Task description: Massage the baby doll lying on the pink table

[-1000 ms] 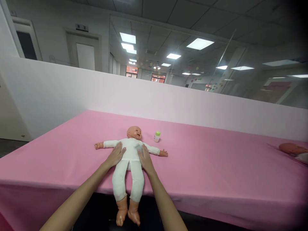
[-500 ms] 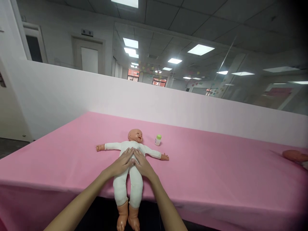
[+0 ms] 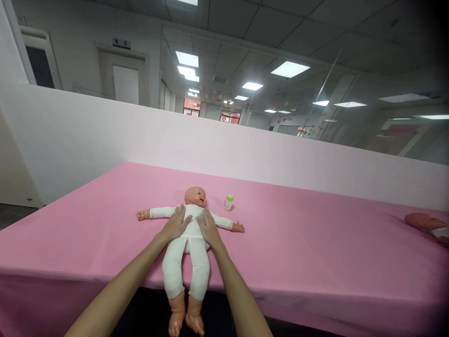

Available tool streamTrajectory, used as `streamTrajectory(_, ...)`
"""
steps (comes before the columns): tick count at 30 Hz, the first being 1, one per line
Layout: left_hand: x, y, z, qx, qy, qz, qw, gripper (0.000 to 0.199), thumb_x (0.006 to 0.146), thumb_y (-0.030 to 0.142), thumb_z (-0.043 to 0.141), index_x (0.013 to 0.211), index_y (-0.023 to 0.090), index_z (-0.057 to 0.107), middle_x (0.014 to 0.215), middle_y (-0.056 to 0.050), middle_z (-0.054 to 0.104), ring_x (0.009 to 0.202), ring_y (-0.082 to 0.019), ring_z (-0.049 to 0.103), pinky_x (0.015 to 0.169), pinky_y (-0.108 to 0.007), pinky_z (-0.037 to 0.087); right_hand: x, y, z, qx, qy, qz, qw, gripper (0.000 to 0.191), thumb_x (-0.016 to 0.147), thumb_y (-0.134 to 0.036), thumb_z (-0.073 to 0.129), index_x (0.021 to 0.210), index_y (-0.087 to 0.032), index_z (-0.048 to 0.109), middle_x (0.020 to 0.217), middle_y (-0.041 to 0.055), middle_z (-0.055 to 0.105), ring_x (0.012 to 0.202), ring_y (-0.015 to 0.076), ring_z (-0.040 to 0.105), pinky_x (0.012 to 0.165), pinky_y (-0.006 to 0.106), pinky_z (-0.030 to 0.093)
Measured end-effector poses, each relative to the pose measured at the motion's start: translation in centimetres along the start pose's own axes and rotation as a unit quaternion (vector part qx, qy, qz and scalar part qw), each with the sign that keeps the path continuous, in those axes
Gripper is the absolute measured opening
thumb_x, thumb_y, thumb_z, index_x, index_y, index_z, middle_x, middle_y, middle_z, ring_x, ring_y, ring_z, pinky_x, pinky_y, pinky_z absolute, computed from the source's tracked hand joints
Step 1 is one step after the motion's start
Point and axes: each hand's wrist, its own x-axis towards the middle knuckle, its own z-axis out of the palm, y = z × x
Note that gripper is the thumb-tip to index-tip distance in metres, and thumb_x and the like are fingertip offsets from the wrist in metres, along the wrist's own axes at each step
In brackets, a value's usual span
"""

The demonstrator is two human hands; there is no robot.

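A baby doll (image 3: 193, 228) with a white cloth body lies on its back, its arms spread and its feet over the table's front edge. My left hand (image 3: 176, 224) rests flat on the left side of its chest, fingers stretched toward the shoulder. On the opposite side of the chest lies my right hand (image 3: 209, 229), also flat with fingers extended. A strip of white cloth shows between the two hands. Beside the doll's head stands a small white bottle (image 3: 228, 203) with a green cap, touched by neither hand.
Pink cloth covers the table (image 3: 301, 248). Part of a second doll (image 3: 424, 221) lies at the far right edge. Behind the table runs a low white wall (image 3: 245, 150) with glass above it.
My hands have moved apart, from touching at the middle of the doll's torso to its two sides, and slightly up toward the shoulders. The camera view has shifted a little.
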Motion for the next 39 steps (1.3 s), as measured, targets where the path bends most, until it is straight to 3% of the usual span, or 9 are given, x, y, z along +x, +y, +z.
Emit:
streamTrajectory(6,-3.1,-1.7,-1.6,-0.049,0.011,-0.014,0.999,0.09,0.103,0.063,0.037,0.16,-0.004,0.023,0.17,-0.026,0.014,0.158,-0.037,0.014,0.126,-0.053,0.022,-2.8,0.5,-1.5,0.025,-0.029,0.016,0.999,0.086,0.101,-0.067,0.035,0.165,-0.011,0.026,0.173,0.0131,0.017,0.161,0.0267,0.014,0.132,0.046,0.009)
streamTrajectory(10,-5.4,-1.3,-3.2,-0.028,-0.076,-0.025,0.996,0.099,0.099,0.071,0.037,0.164,-0.001,0.016,0.17,-0.022,0.008,0.159,-0.036,0.01,0.127,-0.053,0.02,-5.1,-0.5,-2.7,0.042,-0.054,0.006,0.998,0.081,0.101,-0.071,0.036,0.167,-0.026,0.025,0.173,0.0033,0.017,0.161,0.0268,0.013,0.132,0.046,0.012)
streamTrajectory(13,-6.4,-0.4,-3.6,-0.009,-0.098,-0.001,0.995,0.095,0.098,0.071,0.039,0.167,0.008,0.019,0.172,-0.016,0.014,0.159,-0.034,0.009,0.129,-0.05,0.021,-6.2,-1.6,-3.3,0.03,-0.077,-0.02,0.996,0.075,0.101,-0.071,0.038,0.166,-0.035,0.027,0.172,-0.0008,0.023,0.16,0.0269,0.014,0.131,0.048,0.013)
streamTrajectory(18,-6.1,0.8,-1.9,0.017,-0.104,0.071,0.992,0.089,0.101,0.071,0.032,0.168,0.015,0.014,0.173,-0.01,-0.004,0.159,-0.031,-0.005,0.13,-0.052,0.013,-5.5,-3.4,-3.1,-0.025,-0.159,-0.1,0.982,0.07,0.105,-0.059,0.037,0.166,-0.025,0.027,0.172,0.004,0.021,0.161,0.0268,0.013,0.132,0.049,0.012)
streamTrajectory(22,-4.6,1.8,-0.3,0.034,-0.067,0.15,0.986,0.081,0.104,0.066,0.027,0.169,0.019,0.015,0.174,-0.01,0.004,0.161,-0.027,-0.001,0.131,-0.05,0.008,-3.1,-4.1,-2.0,-0.066,-0.196,-0.163,0.965,0.067,0.106,-0.042,0.039,0.166,-0.017,0.025,0.173,0.0092,0.019,0.161,0.025,0.014,0.132,0.051,0.013)
streamTrajectory(25,-3.1,2.7,0.1,0.033,-0.043,0.143,0.988,0.082,0.103,0.067,0.027,0.168,0.016,0.019,0.174,-0.012,0.01,0.162,-0.026,0.006,0.131,-0.046,0.009,-1.3,-4.2,-1.2,-0.078,-0.176,-0.191,0.963,0.064,0.103,-0.031,0.041,0.165,-0.018,0.029,0.172,0.0088,0.024,0.16,0.0228,0.02,0.132,0.049,0.013)
streamTrajectory(29,-1.1,3.1,0.3,0.033,-0.017,0.082,0.996,0.083,0.104,0.065,0.024,0.165,0.009,0.025,0.173,-0.016,0.016,0.162,-0.028,0.01,0.13,-0.047,0.009,0.2,-3.6,-0.1,-0.071,-0.103,-0.14,0.982,0.067,0.097,-0.025,0.043,0.163,-0.014,0.035,0.169,0.0114,0.031,0.158,0.0235,0.026,0.131,0.048,0.014)
streamTrajectory(36,0.0,0.0,0.4,-0.005,0.018,-0.001,1.0,0.09,0.099,0.07,0.031,0.164,0.008,0.024,0.173,-0.019,0.009,0.161,-0.034,0.003,0.129,-0.052,0.009,-0.1,0.3,-0.4,-0.004,0.011,-0.007,1.0,0.074,0.101,-0.056,0.041,0.159,-0.01,0.04,0.167,0.0153,0.034,0.157,0.0277,0.027,0.13,0.048,0.018)
streamTrajectory(39,-1.7,-1.5,-0.4,-0.031,0.033,-0.03,0.999,0.087,0.101,0.067,0.032,0.163,0.006,0.025,0.172,-0.021,0.012,0.161,-0.033,0.01,0.13,-0.049,0.012,-1.1,1.6,-1.4,0.013,0.017,-0.018,1.0,0.074,0.102,-0.058,0.04,0.158,-0.01,0.043,0.166,0.0157,0.038,0.155,0.0275,0.032,0.129,0.046,0.022)
